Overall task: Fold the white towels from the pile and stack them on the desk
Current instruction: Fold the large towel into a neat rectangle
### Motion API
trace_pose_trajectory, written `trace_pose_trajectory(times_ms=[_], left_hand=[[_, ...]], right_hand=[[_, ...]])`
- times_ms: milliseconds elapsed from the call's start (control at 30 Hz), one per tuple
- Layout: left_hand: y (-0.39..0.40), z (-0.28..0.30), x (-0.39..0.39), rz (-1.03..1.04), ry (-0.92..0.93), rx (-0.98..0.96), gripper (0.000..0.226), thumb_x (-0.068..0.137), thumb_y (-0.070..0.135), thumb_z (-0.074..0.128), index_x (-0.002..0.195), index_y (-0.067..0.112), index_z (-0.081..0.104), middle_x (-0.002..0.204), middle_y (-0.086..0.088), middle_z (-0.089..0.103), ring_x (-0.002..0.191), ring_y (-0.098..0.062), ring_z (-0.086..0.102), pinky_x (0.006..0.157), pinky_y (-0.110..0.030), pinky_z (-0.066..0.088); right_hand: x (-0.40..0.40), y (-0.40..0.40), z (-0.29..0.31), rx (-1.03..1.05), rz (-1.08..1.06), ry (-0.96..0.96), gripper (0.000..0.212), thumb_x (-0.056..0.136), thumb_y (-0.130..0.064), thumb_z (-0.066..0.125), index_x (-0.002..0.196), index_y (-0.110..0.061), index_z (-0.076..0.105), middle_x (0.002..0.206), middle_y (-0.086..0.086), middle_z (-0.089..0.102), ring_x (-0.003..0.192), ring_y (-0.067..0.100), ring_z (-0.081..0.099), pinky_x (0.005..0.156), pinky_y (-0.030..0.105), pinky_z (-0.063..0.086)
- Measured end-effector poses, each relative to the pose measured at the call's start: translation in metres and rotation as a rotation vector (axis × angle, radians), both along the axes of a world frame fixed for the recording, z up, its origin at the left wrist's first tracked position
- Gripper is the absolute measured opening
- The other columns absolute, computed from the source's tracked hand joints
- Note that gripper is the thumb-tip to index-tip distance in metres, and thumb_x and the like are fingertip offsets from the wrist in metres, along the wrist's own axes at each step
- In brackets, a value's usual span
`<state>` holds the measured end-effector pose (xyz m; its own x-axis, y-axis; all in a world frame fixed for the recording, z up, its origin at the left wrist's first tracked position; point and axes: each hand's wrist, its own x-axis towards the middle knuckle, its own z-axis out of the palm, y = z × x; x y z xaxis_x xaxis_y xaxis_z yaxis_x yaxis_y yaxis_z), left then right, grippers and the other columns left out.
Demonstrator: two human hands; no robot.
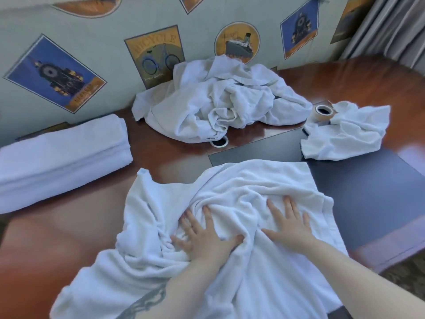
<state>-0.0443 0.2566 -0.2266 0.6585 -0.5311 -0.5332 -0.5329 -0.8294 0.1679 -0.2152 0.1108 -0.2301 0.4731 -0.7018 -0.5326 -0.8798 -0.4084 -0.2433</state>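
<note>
A rumpled white towel [230, 187] lies spread on the desk in front of me and hangs over the near edge. My left hand [202, 238] presses flat on its middle with fingers spread. Just to the right, my right hand [289, 226] also lies flat on the towel, fingers straight. At the back of the desk sits the pile of unfolded white towels [220, 100]. A folded white towel [57, 157] rests at the left. A smaller crumpled white cloth [345, 134] lies at the right.
The desk [57, 238] is glossy reddish-brown wood with a dark mat [368, 192] on its right half. A roll of tape [322, 111] stands between the pile and the small cloth. A round cable hole [219, 142] shows below the pile. A patterned wall backs the desk.
</note>
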Motion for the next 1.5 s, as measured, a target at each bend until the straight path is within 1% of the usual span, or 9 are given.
trace_pose_trajectory(times_ms=[367,633,733,800,867,967,1067,1233,1500], left_hand=[[-0.096,-0.006,-0.005,0.281,0.006,0.001,0.142,0.035,0.107,0.018,0.148,0.033,-0.028,0.146,-0.019,-0.044,0.120,-0.037,-0.053,0.088,-0.074,-0.029],[-0.133,0.011,0.009,0.298,0.132,0.038,0.141,0.037,0.105,0.032,0.145,0.040,-0.032,0.149,-0.012,-0.045,0.136,-0.033,-0.043,0.096,-0.072,-0.022],[-0.107,0.015,0.037,0.210,0.068,-0.089,0.104,0.064,0.089,0.046,0.151,0.049,0.004,0.162,0.003,-0.018,0.149,-0.020,-0.015,0.112,-0.059,-0.003],[-0.084,0.018,0.063,0.231,-0.012,-0.338,0.056,0.084,0.057,0.060,0.136,0.040,0.048,0.155,0.008,0.027,0.144,-0.014,0.025,0.111,-0.041,0.023],[-0.064,0.024,0.089,0.293,-0.025,-0.591,0.021,0.090,0.027,0.063,0.110,0.030,0.065,0.128,0.008,0.055,0.118,-0.015,0.055,0.093,-0.027,0.039],[-0.044,0.035,0.138,0.332,-0.173,-0.668,0.026,0.091,0.009,0.054,0.102,0.029,0.067,0.116,0.008,0.059,0.094,-0.014,0.059,0.078,-0.025,0.039],[-0.032,0.037,0.196,0.288,-0.235,-0.489,0.038,0.095,0.008,0.045,0.127,0.025,0.058,0.138,0.005,0.049,0.117,-0.020,0.054,0.088,-0.030,0.040],[-0.031,0.030,0.243,0.076,-0.084,-0.250,0.054,0.097,0.011,0.047,0.149,0.018,0.035,0.159,-0.002,0.024,0.139,-0.024,0.038,0.109,-0.036,0.035],[-0.026,0.016,0.261,0.130,-0.099,-0.237,0.021,0.088,0.027,0.062,0.096,0.012,0.050,0.101,-0.006,0.042,0.098,-0.031,0.053,0.068,-0.033,0.036]], right_hand=[[0.022,-0.125,0.005,0.067,0.256,0.078,0.110,0.074,-0.061,0.068,0.147,-0.052,-0.013,0.154,-0.001,-0.039,0.135,0.007,-0.041,0.119,0.048,-0.012],[0.015,-0.181,-0.003,0.034,0.352,0.040,0.101,0.078,-0.053,0.066,0.128,-0.069,-0.021,0.155,-0.009,-0.035,0.138,0.005,-0.035,0.118,0.045,-0.009],[-0.004,-0.178,0.000,0.068,0.286,-0.016,0.099,0.080,-0.043,0.067,0.129,-0.072,-0.015,0.158,-0.008,-0.029,0.139,0.005,-0.035,0.118,0.047,-0.010],[-0.001,-0.172,0.008,0.076,0.209,0.002,0.099,0.079,-0.034,0.068,0.141,-0.064,-0.003,0.162,-0.005,-0.018,0.147,0.011,-0.023,0.118,0.048,-0.006],[0.021,-0.158,0.019,-0.025,0.076,-0.018,0.082,0.078,-0.018,0.064,0.147,-0.044,0.028,0.160,0.003,0.014,0.149,0.019,0.007,0.116,0.046,0.011],[0.070,-0.127,0.037,-0.300,-0.098,-0.421,0.044,0.076,-0.005,0.061,0.118,-0.019,0.063,0.127,0.006,0.058,0.118,0.029,0.048,0.095,0.038,0.038],[0.138,-0.098,0.054,-0.243,-0.021,-0.672,0.035,0.080,-0.002,0.059,0.111,-0.016,0.065,0.121,0.001,0.057,0.103,0.024,0.055,0.085,0.035,0.043],[0.250,-0.080,0.056,-0.122,0.313,-0.468,0.040,0.094,-0.008,0.043,0.128,-0.023,0.056,0.138,-0.009,0.048,0.115,0.019,0.054,0.089,0.034,0.045],[0.334,-0.023,0.024,-0.141,0.589,-0.071,0.053,0.090,-0.002,0.045,0.140,-0.017,0.037,0.139,0.005,0.038,0.110,0.031,0.058,0.075,0.035,0.044]])
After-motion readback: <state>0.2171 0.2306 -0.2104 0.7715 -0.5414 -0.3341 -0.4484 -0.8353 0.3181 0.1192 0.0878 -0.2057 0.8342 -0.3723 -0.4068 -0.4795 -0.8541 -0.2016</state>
